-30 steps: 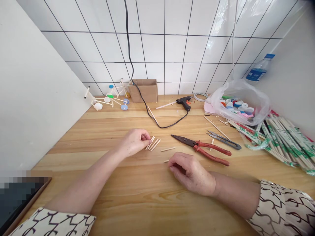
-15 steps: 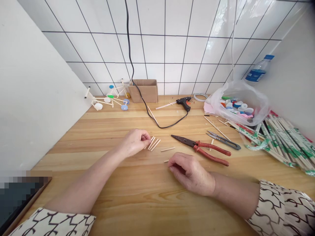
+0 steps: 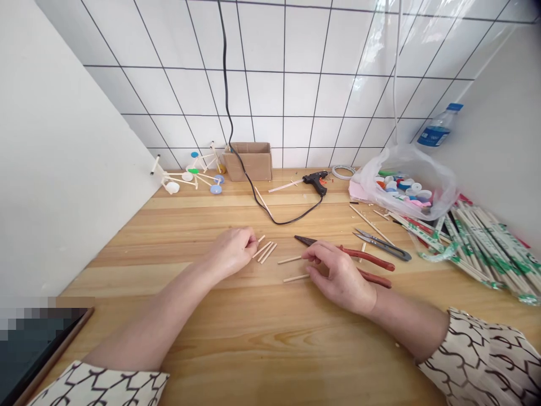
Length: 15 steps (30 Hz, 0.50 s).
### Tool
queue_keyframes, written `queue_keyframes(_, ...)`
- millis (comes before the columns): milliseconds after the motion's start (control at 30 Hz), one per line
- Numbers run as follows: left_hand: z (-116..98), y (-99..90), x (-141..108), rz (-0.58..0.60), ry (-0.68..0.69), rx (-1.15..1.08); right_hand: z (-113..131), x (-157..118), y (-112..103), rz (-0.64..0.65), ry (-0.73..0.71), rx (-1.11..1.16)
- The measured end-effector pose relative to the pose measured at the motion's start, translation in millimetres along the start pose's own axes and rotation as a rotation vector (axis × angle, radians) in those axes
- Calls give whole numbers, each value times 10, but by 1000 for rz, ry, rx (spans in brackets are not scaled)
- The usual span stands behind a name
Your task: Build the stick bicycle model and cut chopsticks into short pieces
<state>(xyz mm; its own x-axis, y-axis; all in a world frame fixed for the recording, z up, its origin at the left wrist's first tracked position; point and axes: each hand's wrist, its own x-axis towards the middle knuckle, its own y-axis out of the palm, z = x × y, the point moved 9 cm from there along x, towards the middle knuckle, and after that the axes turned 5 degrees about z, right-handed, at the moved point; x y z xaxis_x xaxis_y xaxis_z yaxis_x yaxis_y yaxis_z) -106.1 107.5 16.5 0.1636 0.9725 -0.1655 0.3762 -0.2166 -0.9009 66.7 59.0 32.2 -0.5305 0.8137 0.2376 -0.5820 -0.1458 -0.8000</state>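
My left hand (image 3: 232,250) rests on the wooden table with its fingers pinched together on a short wooden stick (image 3: 261,239), whose far end shows beyond the fingertips. Right beside it lie a few more cut sticks (image 3: 269,253), slanted side by side. My right hand (image 3: 340,276) is over the long-nose pliers (image 3: 367,256) and covers part of them. Its thumb and fingers are apart. The forefinger is at the end of one short stick (image 3: 289,260), the thumb at the end of a lower stick (image 3: 295,278); whether they touch is unclear.
Thread snips (image 3: 382,245) and wrapped chopsticks (image 3: 492,242) lie on the right, before a plastic bag (image 3: 443,194) of bottle caps. At the back are a black glue gun (image 3: 316,181) with its cable, a cardboard box (image 3: 253,163) and stick-and-cap models (image 3: 196,179).
My right hand has moved up and right and its fingers have spread, uncovering more of the lower stick. My left hand stays at the sticks. The view has tilted slightly.
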Motion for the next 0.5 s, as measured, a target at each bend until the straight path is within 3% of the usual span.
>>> queue_keyframes(167, 65, -9, 13, -74, 6, -76, 78, -32, 112, 74, -115, -57)
queue_keyframes(500, -51, -78, -91, -197, 52, -327, 145, 15, 256, 128, -118, -230)
